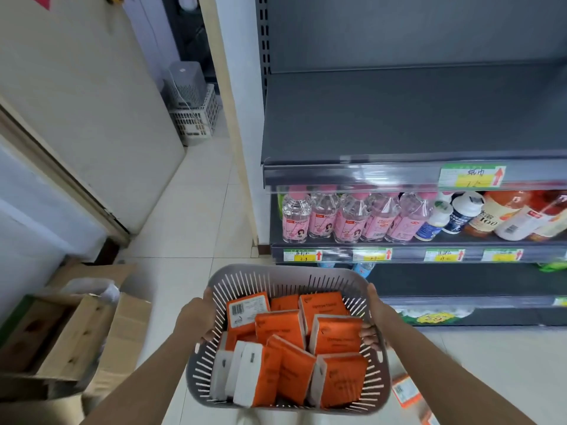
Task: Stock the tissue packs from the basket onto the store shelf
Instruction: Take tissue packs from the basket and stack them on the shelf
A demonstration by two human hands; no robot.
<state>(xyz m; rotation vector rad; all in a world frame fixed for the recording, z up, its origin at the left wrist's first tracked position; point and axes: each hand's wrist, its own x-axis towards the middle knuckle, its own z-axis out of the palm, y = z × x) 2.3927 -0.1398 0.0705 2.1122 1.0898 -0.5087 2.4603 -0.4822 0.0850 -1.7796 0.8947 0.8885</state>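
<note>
Basket [287, 279]: grey, slotted, held in front of the body at the near centre. Left hand [196, 317] and right hand [376, 320] each clamp a side rim, fingers curled over the edge.
Tissue packs [334, 334]: orange, about ten, piled loose inside the basket; one more pack [405, 391] lies on the floor at near right.
Shelf [414, 118]: dark, bare, far right, above the row of pink bottles [340, 219].
Handling note: keep the basket level, rest it on the bare shelf, then free one hand to lift packs out.
</note>
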